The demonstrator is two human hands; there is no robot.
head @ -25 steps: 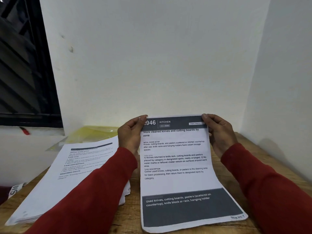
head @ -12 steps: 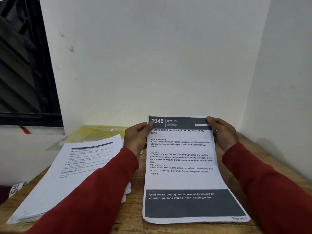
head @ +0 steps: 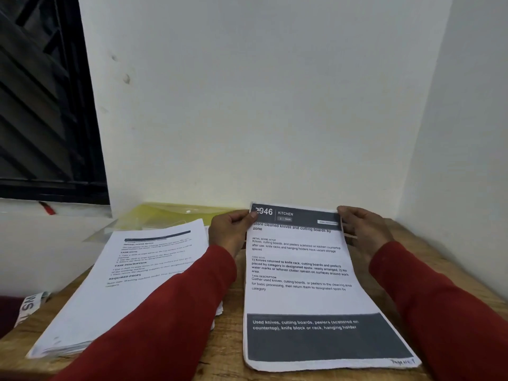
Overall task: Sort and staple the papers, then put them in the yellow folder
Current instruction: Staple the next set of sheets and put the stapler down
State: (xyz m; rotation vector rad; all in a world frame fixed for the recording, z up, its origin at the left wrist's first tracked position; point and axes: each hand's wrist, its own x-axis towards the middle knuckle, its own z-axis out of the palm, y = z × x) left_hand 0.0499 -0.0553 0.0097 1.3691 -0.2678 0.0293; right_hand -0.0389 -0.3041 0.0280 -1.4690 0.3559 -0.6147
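A printed sheet headed "946 KITCHEN" (head: 302,273) lies lengthwise on the wooden table, right of centre. My left hand (head: 229,232) pinches its top left corner with the thumb on the dark header. My right hand (head: 362,232) holds its top right corner. A thick stack of printed papers (head: 132,284) lies to the left, partly under my left sleeve. The yellow folder (head: 176,214) lies flat behind that stack, against the wall. No stapler is visible.
The wooden table (head: 231,350) sits in a corner, with white walls close behind and to the right. A dark window frame (head: 55,133) is at the left, above a white ledge. A white strap with black letters (head: 30,306) hangs at the table's left edge.
Both hands have shifted the sheet to the right and lowered it, so it now lies flatter on the table. The grip on both top corners is unchanged.
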